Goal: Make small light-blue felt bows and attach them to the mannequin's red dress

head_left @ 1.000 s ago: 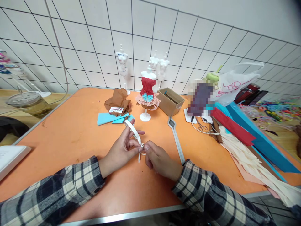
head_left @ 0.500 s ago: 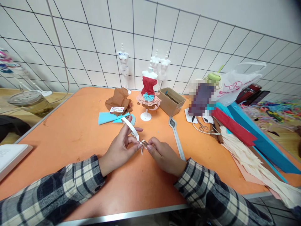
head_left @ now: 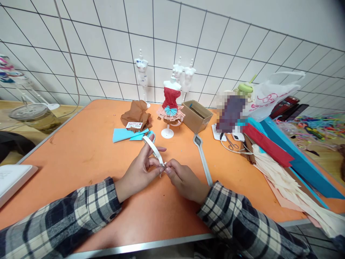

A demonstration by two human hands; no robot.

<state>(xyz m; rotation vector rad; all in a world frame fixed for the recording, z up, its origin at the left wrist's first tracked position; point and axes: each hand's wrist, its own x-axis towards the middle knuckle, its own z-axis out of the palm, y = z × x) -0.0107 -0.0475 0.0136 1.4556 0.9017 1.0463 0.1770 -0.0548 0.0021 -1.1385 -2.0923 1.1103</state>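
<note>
- Head view: left hand pinches white strip near its lower end; strip arcs up over the fingers, above near-middle of table.
- Right hand: thumb and forefinger pinched at same end; exact grip can't tell.
- Far left of hands: blue paper, brown paper.
- Far: doll form, red top; box just right.
- Right: scissors.

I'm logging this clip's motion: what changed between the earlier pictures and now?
The right hand drew slightly rightward, then returned close to the left hand; the white strip's dangling end shows less. Unchanged: the left hand's hold, the dressed mannequin, the cardboard box.
</note>
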